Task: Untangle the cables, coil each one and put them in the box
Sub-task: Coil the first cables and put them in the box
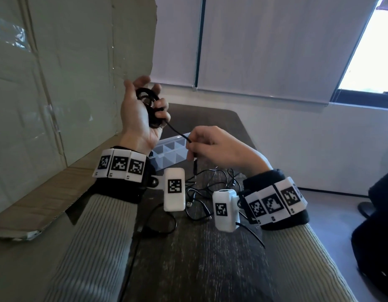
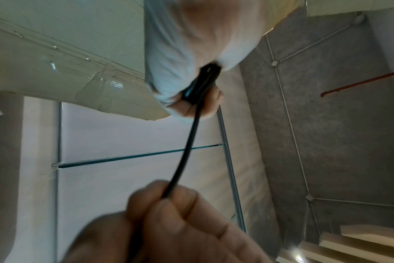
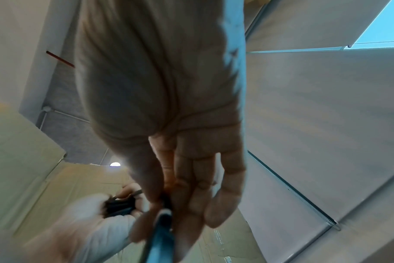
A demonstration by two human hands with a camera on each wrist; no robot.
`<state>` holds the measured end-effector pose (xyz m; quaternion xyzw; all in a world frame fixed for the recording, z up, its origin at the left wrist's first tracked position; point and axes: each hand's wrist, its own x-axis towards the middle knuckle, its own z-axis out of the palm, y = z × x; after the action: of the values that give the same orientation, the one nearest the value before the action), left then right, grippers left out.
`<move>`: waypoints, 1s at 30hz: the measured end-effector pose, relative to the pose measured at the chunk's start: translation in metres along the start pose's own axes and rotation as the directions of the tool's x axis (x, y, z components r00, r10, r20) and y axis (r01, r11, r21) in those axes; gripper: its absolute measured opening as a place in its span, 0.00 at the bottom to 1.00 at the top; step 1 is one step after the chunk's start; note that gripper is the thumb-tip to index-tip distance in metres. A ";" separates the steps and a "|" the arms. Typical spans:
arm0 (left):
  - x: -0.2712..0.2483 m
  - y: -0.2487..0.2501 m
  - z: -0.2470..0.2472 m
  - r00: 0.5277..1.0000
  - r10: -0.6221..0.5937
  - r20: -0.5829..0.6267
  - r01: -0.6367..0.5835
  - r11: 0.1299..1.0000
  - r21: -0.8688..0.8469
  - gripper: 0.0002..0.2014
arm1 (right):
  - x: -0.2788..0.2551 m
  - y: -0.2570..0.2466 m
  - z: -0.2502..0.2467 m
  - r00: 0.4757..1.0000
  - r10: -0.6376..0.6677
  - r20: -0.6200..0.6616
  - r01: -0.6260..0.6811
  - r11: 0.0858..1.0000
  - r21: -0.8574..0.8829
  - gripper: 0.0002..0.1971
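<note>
My left hand is raised above the table with a black cable coil wound in its palm, fingers curled round the loops. The cable's free end runs down to my right hand, which pinches it near the plug. The left wrist view shows the cable stretched between both hands. In the right wrist view my right fingers close on the cable end. A tangle of black cables lies on the dark table below. The clear compartment box stands open behind my hands.
A large cardboard sheet stands upright along the left, its flap lying on the table. The dark wooden table ends at the right, with the floor beyond. Another black cable loops under my left wrist.
</note>
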<state>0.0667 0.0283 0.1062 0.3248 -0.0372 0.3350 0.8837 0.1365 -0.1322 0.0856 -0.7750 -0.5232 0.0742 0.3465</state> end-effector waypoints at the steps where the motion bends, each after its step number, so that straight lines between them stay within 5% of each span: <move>1: 0.000 0.000 0.000 1.000 0.013 -0.006 -0.013 1.000 -0.006 0.23 | 0.000 -0.001 0.001 1.000 -0.005 0.000 0.005 0.999 0.034 0.06; 8: -0.003 -0.005 0.003 0.997 0.025 -0.077 -0.026 1.000 -0.010 0.28 | 0.005 -0.002 0.003 0.986 -0.014 -0.165 0.035 0.992 0.124 0.09; 18: -0.004 -0.023 0.011 0.998 0.037 -0.045 -0.026 0.975 0.221 0.32 | 0.001 -0.002 0.000 0.971 0.023 -0.237 -0.057 0.989 -0.138 0.02; 24: -0.015 -0.046 0.013 0.996 -0.048 0.081 -0.016 0.767 0.642 0.37 | -0.001 -0.009 -0.013 0.842 -0.106 -0.529 0.048 0.991 -0.123 0.13; 30: -0.017 -0.052 0.013 0.953 -0.223 0.207 -0.017 0.640 0.768 0.41 | -0.006 0.000 -0.022 0.934 -0.120 -0.337 0.091 0.991 -0.102 0.09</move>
<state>0.0881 -0.0186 0.0829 0.7117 0.0002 0.2182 0.6677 0.1444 -0.1471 0.1004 -0.7608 -0.4986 -0.1025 0.4026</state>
